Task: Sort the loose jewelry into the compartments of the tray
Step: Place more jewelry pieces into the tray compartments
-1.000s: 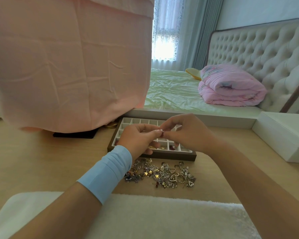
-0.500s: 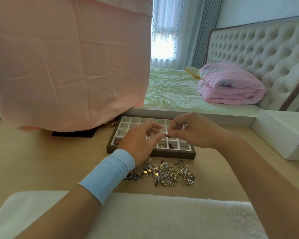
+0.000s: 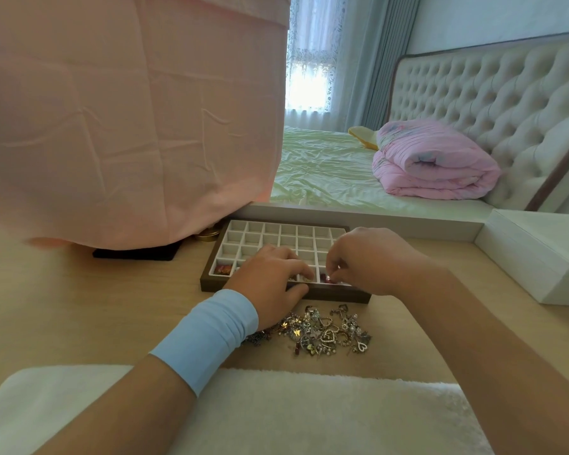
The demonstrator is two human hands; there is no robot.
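Observation:
A brown tray (image 3: pixel 278 223) with white square compartments stands on the wooden desk. A red piece (image 3: pixel 223 269) lies in its near-left compartment and a gold piece (image 3: pixel 307 278) in a near-middle one. Between the tray and me lies the loose jewelry pile (image 3: pixel 322 333) of hearts, butterflies and chains. My left hand (image 3: pixel 270 279), with a light blue wristband, rests on the tray's near rim, fingers spread downward and holding nothing that I can see. My right hand (image 3: pixel 367 261) is lowered over the near row, its fingertips pinched on a small reddish piece (image 3: pixel 327 278) in a compartment.
A pink cloth (image 3: pixel 128 110) hangs over something at the left, with a black pad (image 3: pixel 135 254) and a gold tin (image 3: pixel 207 236) under its edge. A white box (image 3: pixel 536 257) sits at the right. A white fluffy mat (image 3: pixel 276 408) covers the near edge. A bed lies beyond.
Both hands came apart from a shared pinch above the tray and dropped down. The right hand carried the small piece into the near row; the left settled on the tray's rim.

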